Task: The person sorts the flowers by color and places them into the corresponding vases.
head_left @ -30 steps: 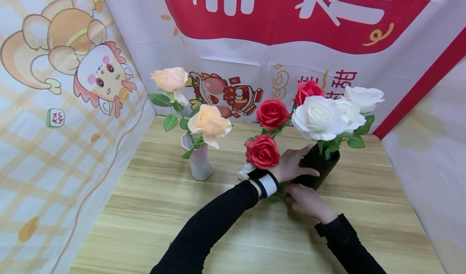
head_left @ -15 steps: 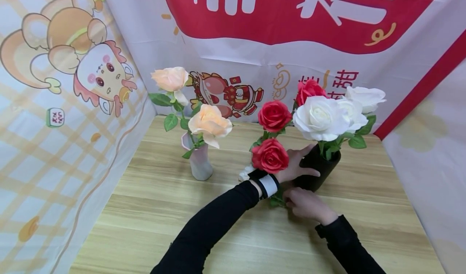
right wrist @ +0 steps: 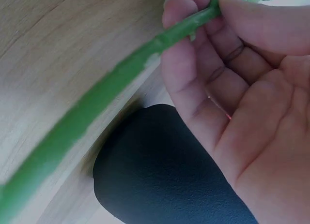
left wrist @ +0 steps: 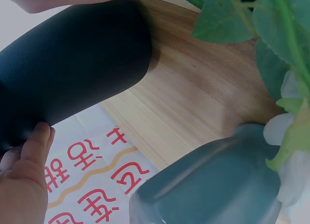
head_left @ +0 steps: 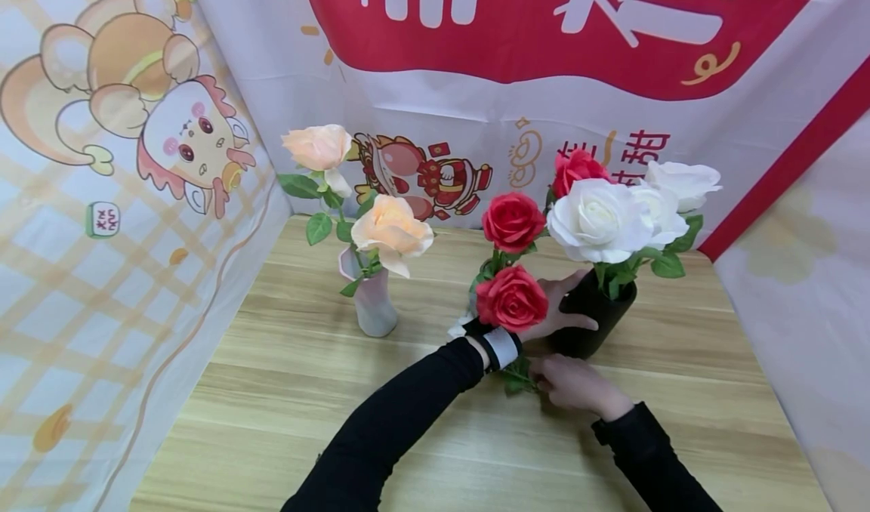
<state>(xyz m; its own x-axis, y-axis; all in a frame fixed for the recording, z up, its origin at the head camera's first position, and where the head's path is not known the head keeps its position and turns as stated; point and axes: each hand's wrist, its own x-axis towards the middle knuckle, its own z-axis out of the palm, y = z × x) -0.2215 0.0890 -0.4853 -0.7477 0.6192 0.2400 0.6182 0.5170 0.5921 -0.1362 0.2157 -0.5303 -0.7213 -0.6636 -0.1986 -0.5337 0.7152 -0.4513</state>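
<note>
My left hand (head_left: 553,308) grips the side of a black vase (head_left: 598,319), which holds several white roses (head_left: 598,221). The left wrist view shows fingers (left wrist: 31,161) on one side of that vase (left wrist: 97,54). Beside it my right hand (head_left: 574,384) pinches a green flower stem (right wrist: 111,96) between thumb and fingers. Leaves (head_left: 519,376) spread just left of that hand. White petals (head_left: 462,326) peek out behind my left wrist; whether they belong to this stem is hidden. Red roses (head_left: 513,298) stand by my left wrist, near a blue-green vase (left wrist: 213,180).
A pale pink-and-grey vase (head_left: 372,304) with peach roses (head_left: 392,229) stands to the left on the wooden table (head_left: 272,391). Printed cloth walls (head_left: 421,97) close off the back and both sides.
The nearer red roses have shifted down and slightly right, towards my left wrist. The white petals and leaves have moved a little. Both hands stay almost in place.
</note>
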